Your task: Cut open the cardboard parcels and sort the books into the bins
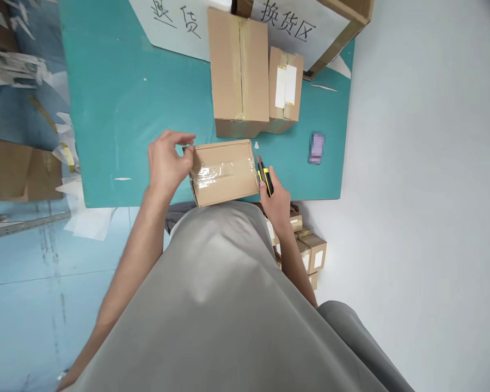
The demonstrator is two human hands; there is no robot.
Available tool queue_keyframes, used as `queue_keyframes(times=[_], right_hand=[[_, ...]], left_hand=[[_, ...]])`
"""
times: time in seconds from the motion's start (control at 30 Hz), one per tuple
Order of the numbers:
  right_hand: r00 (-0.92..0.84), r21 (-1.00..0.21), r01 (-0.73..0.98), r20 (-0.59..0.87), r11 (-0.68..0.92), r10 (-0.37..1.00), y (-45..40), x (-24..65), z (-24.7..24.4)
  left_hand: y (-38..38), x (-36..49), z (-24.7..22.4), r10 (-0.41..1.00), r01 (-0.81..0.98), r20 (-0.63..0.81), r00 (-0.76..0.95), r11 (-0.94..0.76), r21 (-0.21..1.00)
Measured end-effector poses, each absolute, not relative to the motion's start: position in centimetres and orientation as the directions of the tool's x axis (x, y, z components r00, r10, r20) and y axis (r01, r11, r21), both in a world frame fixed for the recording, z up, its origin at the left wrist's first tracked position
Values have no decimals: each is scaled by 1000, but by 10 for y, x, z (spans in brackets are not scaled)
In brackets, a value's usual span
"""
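A small flat cardboard box (224,173) lies at the table's near edge, slightly tilted, against my grey clothing. Clear shiny tape runs across its top and over its right end. My left hand (168,160) is at the box's upper left corner, thumb and fingers closed around the edge there; the exact grip is partly hidden. In my right hand (276,197) is a black and yellow utility knife (265,177). Its blade is out and points away from me, close beside the box's right end.
Behind the box stand a large taped carton (240,71) and a smaller labelled carton (286,90) on the green table (139,109). A pixelated purple object (316,148) lies to the right. Handwritten signs (179,24) stand at the back. Several labelled boxes (312,253) sit below the table.
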State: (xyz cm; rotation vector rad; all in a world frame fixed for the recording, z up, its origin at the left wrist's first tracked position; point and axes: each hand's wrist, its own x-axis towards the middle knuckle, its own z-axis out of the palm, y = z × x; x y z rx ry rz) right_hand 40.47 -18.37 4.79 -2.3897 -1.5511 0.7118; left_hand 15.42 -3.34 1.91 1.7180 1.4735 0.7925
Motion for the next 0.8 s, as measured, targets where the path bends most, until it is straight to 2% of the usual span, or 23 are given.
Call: queue_keyframes(times=[0.07, 0.17, 0.23, 0.4, 0.8], right_hand=[[332, -349, 833, -304, -429, 893, -181, 402, 58], [289, -264, 886, -330, -382, 899, -177, 398, 74], [256, -232, 908, -351, -348, 901, -176, 395, 82], [252, -150, 928, -424, -342, 870, -174, 387, 94], [344, 86, 932, -506, -351, 791, -150, 355, 115]], left_hand=[[-41, 173, 27, 968, 532, 29, 250, -162, 831], [-55, 207, 24, 903, 411, 39, 428, -232, 882], [-62, 221, 16, 872, 383, 52, 486, -266, 885], [-69, 225, 1, 858, 378, 69, 510, -296, 877], [-70, 223, -5, 876, 302, 65, 478, -234, 924]])
